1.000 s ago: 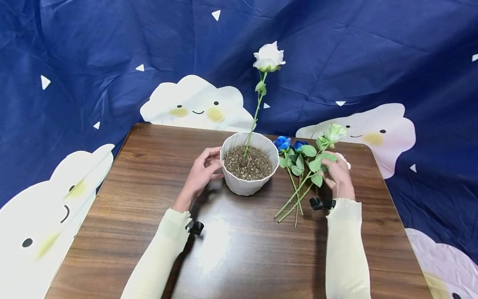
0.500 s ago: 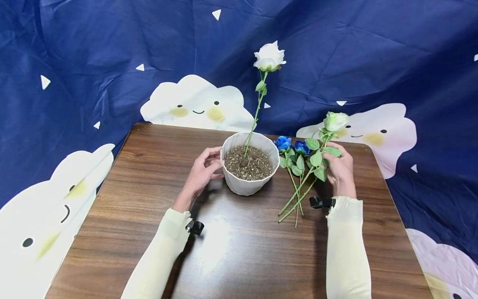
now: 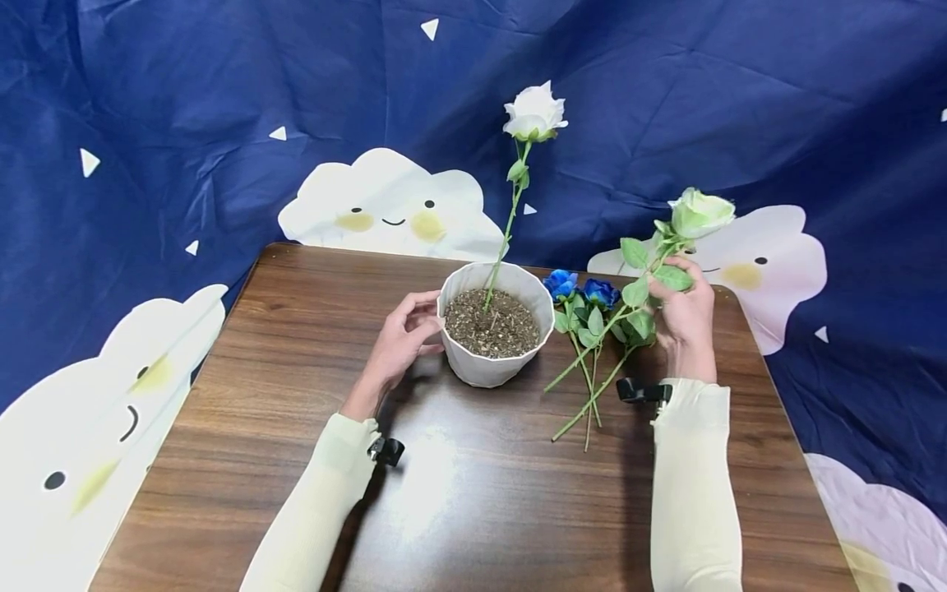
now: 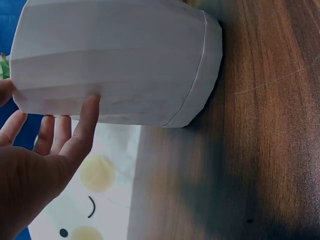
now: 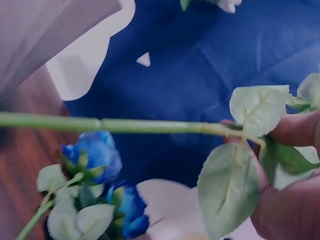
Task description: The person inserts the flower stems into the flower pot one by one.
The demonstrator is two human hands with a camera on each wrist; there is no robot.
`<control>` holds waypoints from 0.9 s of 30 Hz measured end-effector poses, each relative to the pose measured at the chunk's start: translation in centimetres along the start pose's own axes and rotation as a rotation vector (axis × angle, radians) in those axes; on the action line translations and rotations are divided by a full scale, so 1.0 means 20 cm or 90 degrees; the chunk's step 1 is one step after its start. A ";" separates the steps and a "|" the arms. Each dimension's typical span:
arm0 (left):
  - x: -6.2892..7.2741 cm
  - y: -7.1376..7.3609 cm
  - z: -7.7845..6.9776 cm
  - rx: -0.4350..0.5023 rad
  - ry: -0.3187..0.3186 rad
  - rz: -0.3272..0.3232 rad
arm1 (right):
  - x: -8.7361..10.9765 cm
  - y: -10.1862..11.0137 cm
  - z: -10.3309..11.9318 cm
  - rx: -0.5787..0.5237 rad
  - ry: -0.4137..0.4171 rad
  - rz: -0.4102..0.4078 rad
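Note:
My left hand (image 3: 399,347) rests its fingertips on the side of a white faceted flower pot (image 3: 484,370); the left wrist view shows the fingers (image 4: 82,132) loosely spread against its wall. Dark soil (image 3: 491,325) fills the pot, and a white rose (image 3: 534,113) stands in it, leaning slightly right. Right of the pot, my right hand (image 3: 686,316) pinches a pale green rose (image 3: 699,214) by its stem just below the bloom, among the leaves. Its stem (image 5: 155,126) slants down toward the pot, its lower end above the other stems.
Two blue roses (image 3: 560,284) lie on the brown wooden table (image 3: 473,510) right of the pot. Another green stem (image 3: 588,409) lies across theirs, its bloom hidden behind my right hand. A blue cloth (image 3: 636,74) with cloud faces hangs behind the table.
My right hand has lifted the pale green rose up and to the right, raising its stem end from the other stems. My left hand and the pot have stayed in place.

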State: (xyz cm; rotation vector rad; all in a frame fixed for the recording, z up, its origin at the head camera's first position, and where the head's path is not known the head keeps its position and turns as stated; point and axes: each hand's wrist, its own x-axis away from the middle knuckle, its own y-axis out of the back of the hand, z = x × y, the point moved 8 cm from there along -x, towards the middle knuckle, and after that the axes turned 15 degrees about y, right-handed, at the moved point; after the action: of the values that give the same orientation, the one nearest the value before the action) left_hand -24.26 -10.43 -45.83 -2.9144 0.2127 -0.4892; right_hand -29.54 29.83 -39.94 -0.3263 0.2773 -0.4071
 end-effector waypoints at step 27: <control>0.00 -0.01 0.00 0.000 0.003 -0.001 | -0.10 -0.25 0.44 -0.109 0.104 -0.036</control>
State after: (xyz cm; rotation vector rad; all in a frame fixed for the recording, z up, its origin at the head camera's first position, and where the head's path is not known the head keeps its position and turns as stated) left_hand -24.21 -10.29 -45.69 -2.9140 0.2107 -0.4957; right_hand -30.07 28.50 -29.63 -0.4699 0.4654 -0.4676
